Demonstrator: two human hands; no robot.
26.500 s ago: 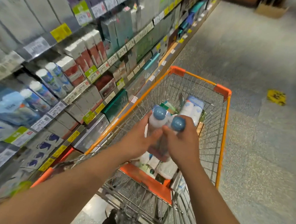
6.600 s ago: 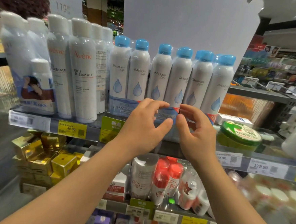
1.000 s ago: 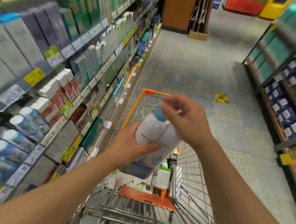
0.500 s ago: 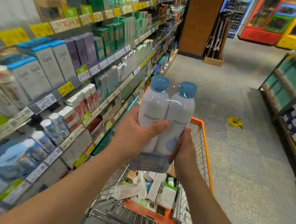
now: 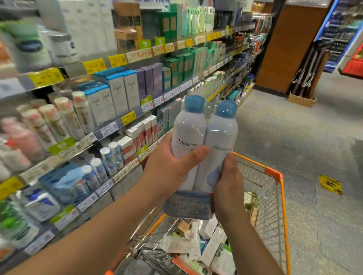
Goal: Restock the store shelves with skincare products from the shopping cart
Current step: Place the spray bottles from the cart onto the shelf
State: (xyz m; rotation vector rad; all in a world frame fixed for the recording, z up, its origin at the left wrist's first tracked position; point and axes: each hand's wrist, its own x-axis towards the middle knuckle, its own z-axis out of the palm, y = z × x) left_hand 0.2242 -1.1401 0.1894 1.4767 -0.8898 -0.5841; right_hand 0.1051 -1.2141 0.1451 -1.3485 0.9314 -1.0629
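While the twin-pack [image 5: 203,147] stands upright, both hands' grip clasps it — left [image 5: 169,168], right [image 5: 228,190].

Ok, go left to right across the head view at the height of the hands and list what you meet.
Stocked shelves → left hand → twin pack of blue-capped spray bottles → right hand → orange rim of the shopping cart → yellow floor sticker.

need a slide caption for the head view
Both hands hold a twin pack of spray bottles above the shopping cart.
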